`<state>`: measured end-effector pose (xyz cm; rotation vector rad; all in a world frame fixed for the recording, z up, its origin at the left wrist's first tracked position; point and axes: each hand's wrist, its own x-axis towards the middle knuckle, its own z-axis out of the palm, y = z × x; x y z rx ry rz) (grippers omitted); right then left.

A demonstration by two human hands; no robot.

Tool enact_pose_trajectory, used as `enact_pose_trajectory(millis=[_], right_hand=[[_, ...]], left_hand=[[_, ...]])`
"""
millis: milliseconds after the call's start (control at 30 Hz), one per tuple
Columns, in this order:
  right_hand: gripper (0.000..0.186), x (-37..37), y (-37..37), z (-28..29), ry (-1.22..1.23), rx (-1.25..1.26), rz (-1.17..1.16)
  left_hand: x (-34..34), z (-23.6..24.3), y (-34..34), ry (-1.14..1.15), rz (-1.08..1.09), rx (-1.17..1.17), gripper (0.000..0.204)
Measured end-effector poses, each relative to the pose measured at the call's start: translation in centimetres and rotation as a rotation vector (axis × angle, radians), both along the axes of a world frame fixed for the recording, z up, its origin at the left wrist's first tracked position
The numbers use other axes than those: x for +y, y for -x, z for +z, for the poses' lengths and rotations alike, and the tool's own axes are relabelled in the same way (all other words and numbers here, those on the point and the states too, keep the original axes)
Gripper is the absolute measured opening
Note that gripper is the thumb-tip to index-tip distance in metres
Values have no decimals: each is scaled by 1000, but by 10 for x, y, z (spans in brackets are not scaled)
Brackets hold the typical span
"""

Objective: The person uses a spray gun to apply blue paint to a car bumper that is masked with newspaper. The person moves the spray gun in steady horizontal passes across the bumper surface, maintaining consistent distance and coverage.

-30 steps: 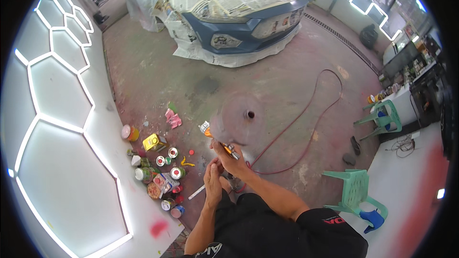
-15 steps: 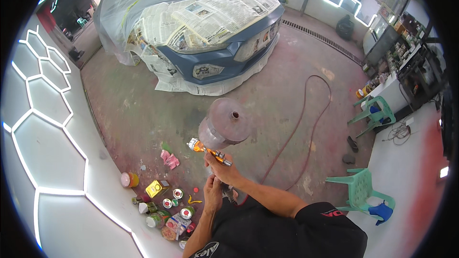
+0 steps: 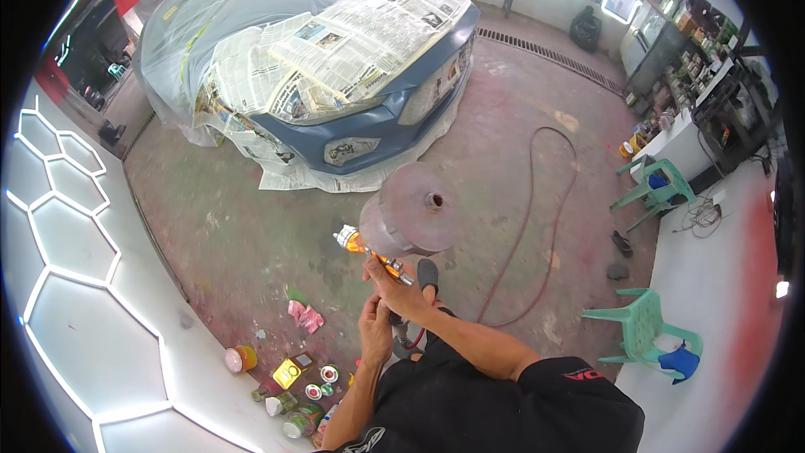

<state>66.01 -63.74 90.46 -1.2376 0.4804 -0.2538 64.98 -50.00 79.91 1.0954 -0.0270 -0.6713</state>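
Note:
My right hand [image 3: 394,292] is wrapped round the handle of an orange and silver spray gun [image 3: 355,243], its nozzle pointing away to the left. On top of the gun sits a round, dull grey-brown paint cup [image 3: 411,218] with a small hole in its lid. Just below, my left hand [image 3: 376,334] has its fingers closed at the lower end of the gun's handle; the exact part they grip is hidden. A dark red air hose [image 3: 528,201] loops over the floor to the right. Ahead stands a car with a blue bumper [image 3: 360,141] and newspaper [image 3: 335,59] over its hood.
Paint cans and a yellow tin [image 3: 292,371] stand by the left wall, near a pink rag [image 3: 305,316]. On the right are a green plastic chair [image 3: 644,327], another green chair [image 3: 658,189] and a sandal [image 3: 621,243]. Clear plastic sheeting [image 3: 180,59] covers the car's rear.
My view has shifted, so the car sits lower and further left, and my shoes have come into sight. Both hands keep their hold on the spray gun.

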Motion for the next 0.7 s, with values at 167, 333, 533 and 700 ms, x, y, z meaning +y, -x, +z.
enact_pose_trajectory(millis=[167, 333, 533, 700], right_hand=[[38, -65, -71, -38, -31, -9, -63], [35, -125, -153, -84, -99, -169, -196], [40, -205, -230, -176, 6, -132, -312], [33, -234, -294, -251, 0, -225, -494]], left_hand=[[-68, -4, -77, -49, -46, -38, 36], [-136, -32, -167, -153, -107, -65, 36], [-222, -123, -258, -177, -238, -132, 38], [-263, -231, -319, -81, -264, -177, 40]])
